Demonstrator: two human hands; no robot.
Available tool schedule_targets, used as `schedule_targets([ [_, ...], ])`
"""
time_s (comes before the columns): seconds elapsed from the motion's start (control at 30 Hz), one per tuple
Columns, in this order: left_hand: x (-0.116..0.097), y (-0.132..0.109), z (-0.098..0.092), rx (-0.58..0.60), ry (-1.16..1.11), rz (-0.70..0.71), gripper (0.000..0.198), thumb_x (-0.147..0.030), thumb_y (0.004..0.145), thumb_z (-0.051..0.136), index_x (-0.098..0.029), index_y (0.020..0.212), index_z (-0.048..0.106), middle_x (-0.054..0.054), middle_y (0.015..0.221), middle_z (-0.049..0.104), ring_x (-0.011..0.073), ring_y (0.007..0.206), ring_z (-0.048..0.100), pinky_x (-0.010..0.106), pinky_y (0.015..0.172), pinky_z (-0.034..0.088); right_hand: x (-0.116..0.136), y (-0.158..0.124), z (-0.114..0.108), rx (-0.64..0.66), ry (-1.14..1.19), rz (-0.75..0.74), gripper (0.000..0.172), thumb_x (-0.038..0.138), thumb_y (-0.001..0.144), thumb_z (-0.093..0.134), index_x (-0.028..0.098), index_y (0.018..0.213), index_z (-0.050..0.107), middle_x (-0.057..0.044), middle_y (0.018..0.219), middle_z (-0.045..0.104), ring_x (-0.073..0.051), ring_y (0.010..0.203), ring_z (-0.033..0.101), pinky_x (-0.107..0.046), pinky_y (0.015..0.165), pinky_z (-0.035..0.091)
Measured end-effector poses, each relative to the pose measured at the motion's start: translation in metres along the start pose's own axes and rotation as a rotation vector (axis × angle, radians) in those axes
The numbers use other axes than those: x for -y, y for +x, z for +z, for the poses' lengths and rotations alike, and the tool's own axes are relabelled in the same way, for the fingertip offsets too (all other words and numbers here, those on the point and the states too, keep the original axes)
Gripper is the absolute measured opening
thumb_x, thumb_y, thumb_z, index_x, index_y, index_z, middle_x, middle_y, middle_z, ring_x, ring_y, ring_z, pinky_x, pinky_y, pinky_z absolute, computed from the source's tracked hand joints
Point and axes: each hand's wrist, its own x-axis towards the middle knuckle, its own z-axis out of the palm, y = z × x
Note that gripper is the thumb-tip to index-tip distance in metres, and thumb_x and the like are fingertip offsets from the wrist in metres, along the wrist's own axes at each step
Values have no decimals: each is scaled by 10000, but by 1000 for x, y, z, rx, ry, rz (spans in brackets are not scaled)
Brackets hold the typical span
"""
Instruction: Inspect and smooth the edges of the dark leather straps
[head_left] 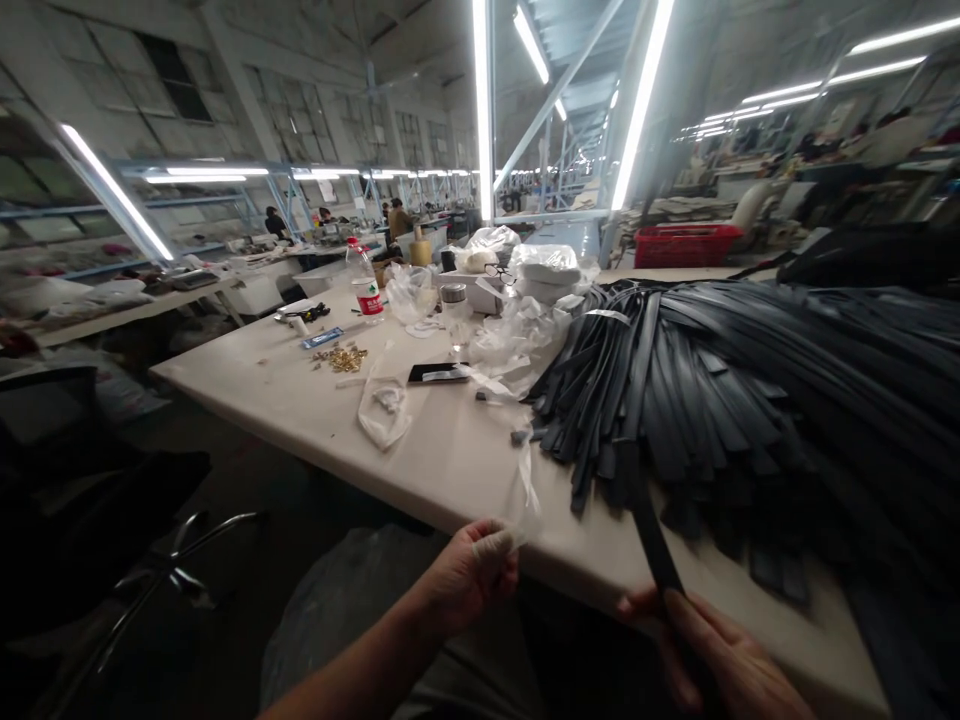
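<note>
My left hand (480, 570) is closed in a pinch at the table's front edge. From its fingers a thin, see-through plastic strip (528, 480) runs up onto the tabletop. Lower right, my right hand (705, 645) grips a flat black strap (654, 535) between thumb and fingers. That strap stretches up to a big heap of black straps (720, 390), which spreads over the right side of the table (450, 470) and hangs past its front edge. Motion blurs my right fingers a little.
Left of the heap lie crumpled clear plastic (517, 335), a dark phone-like slab (439, 373), small brass-coloured pieces (341, 358) and a red-labelled bottle (365, 285). Behind stands a red crate (684, 246). An office chair (172, 570) is at the left.
</note>
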Motion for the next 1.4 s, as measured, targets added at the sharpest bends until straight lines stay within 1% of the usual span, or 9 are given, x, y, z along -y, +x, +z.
schedule_targets([
  [0.17, 22, -11, -4, 87, 14, -77, 458, -403, 646, 924, -148, 719, 550, -30, 614, 565, 57, 510, 513, 155, 505, 393, 35, 14, 51, 239, 88, 9, 812, 787, 765, 664, 108, 1211, 675, 50, 468, 464, -109, 484, 463, -227, 558, 396],
  [0.3, 27, -15, -6, 66, 115, -7, 417, -416, 675, 890, -143, 715, 578, -15, 607, 582, 80, 525, 518, 186, 517, 395, 52, 19, 62, 200, 101, 9, 905, 801, 688, 724, 76, 1225, 647, 80, 445, 409, -94, 455, 381, -232, 548, 413],
  [0.7, 19, -28, -7, 77, 1001, 615, 175, -311, 897, 692, -146, 844, 718, 64, 806, 741, 158, 728, 665, 238, 693, 485, 45, 14, 54, 227, -314, -106, 800, 813, 822, 564, 132, 1226, 678, 27, 565, 507, -132, 532, 506, -243, 566, 438],
  [0.87, 30, -22, -11, 70, 1481, 1115, 243, -262, 927, 581, -157, 726, 668, 49, 583, 621, 156, 532, 554, 304, 548, 349, 46, 22, 66, 135, -411, -230, 697, 775, 849, 547, 168, 1137, 733, -83, 1095, 647, -91, 528, 506, -247, 502, 457],
  [1.0, 30, -20, -9, 82, 1623, 1247, 267, -216, 942, 548, -171, 691, 628, 29, 546, 574, 144, 500, 500, 325, 526, 291, 41, 20, 63, 132, -519, -306, 542, 661, 938, 511, 206, 1100, 755, -59, 987, 676, -152, 661, 595, -249, 579, 485],
  [1.13, 30, -21, -6, 102, 1647, 1253, 300, -220, 944, 554, -174, 654, 615, 34, 541, 571, 148, 498, 502, 331, 527, 285, 39, 16, 61, 187, -627, -396, 429, 573, 964, 509, 240, 1018, 775, -61, 1020, 705, -235, 962, 648, -293, 858, 496],
  [1.2, 30, -24, -4, 133, 1589, 1189, 245, -234, 944, 570, -152, 739, 675, 45, 572, 607, 156, 522, 542, 319, 536, 318, 38, 16, 62, 181, -641, -401, 413, 549, 955, 516, 223, 929, 767, -60, 930, 704, -229, 887, 647, -295, 797, 496],
  [1.3, 28, -30, 0, 168, 1276, 881, 173, -271, 936, 629, -137, 878, 721, 71, 717, 706, 166, 648, 642, 269, 618, 440, 37, 18, 63, 77, -525, -337, 484, 616, 904, 537, 177, 906, 741, -30, 667, 606, -168, 581, 541, -262, 527, 411],
  [1.4, 27, -34, 3, 140, 833, 528, 181, -326, 905, 699, -146, 919, 709, 71, 855, 735, 160, 767, 667, 249, 725, 508, 36, 18, 60, -31, -310, -269, 634, 722, 822, 602, 133, 1015, 734, 12, 544, 509, -132, 486, 457, -240, 483, 348],
])
